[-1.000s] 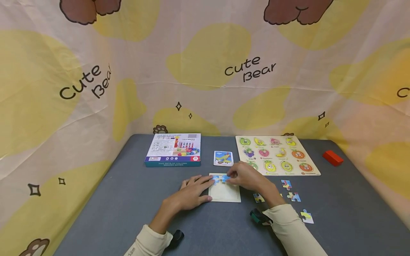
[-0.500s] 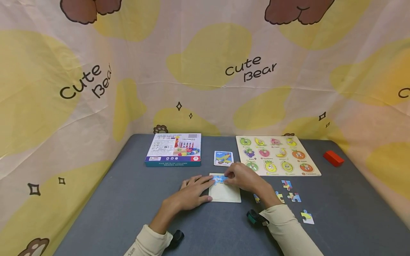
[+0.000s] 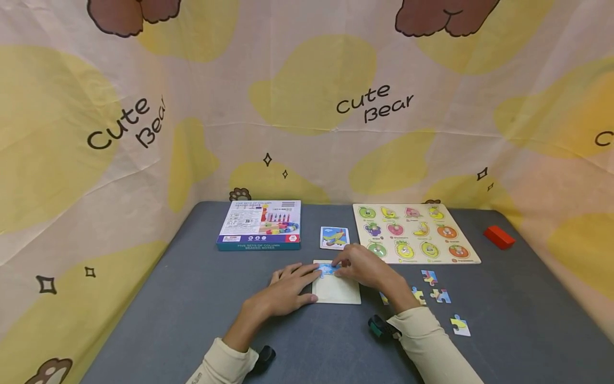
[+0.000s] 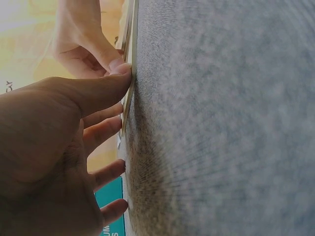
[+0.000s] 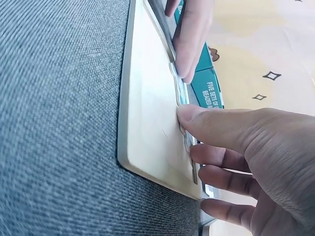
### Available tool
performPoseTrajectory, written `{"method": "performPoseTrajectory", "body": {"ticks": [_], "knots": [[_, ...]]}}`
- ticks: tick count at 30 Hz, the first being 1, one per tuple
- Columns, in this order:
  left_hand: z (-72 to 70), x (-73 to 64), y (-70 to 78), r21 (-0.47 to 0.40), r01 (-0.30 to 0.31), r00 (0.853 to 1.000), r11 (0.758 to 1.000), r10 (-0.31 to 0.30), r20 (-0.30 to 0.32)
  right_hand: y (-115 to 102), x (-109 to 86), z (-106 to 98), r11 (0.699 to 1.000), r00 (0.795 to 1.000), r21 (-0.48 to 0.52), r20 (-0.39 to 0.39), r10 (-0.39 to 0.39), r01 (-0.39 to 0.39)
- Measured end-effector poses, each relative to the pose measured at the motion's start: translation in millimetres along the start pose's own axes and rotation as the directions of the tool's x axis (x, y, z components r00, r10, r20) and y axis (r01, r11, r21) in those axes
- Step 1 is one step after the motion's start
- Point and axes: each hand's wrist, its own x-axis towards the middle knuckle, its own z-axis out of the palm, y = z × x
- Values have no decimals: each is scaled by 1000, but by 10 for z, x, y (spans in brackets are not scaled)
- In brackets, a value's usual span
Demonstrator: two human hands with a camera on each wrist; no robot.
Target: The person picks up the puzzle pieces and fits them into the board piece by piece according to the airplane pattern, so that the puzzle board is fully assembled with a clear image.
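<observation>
Puzzle pieces (image 3: 328,269) now together, right fingers (image 5: 224,178) bent on them, grip unclear, left fingers (image 4: 109,175) spread against board (image 3: 336,290).

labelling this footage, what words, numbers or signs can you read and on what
"Cute Bear": backdrop, twice, plus a cut-off "C" at its right.
"FIVE SETS OF COLUMN BEADED BOXES": box.
Too small or blurred: the box's other print, fruit board captions, left sleeve lettering.

Cream tray (image 3: 337,291), blue puzzle pieces (image 3: 328,269), red block (image 3: 499,237)
</observation>
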Motion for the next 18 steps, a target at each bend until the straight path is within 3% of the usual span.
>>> {"method": "performPoseTrajectory", "body": {"ticks": [11, 18], "knots": [[-5, 4, 12, -23, 11, 1000, 1000, -11, -2, 43, 19, 31, 999, 998, 4, -40, -52, 53], [4, 34, 51, -29, 5, 1000, 1000, -6, -27, 46, 27, 22, 1000, 999, 12, -34, -26, 26]]}}
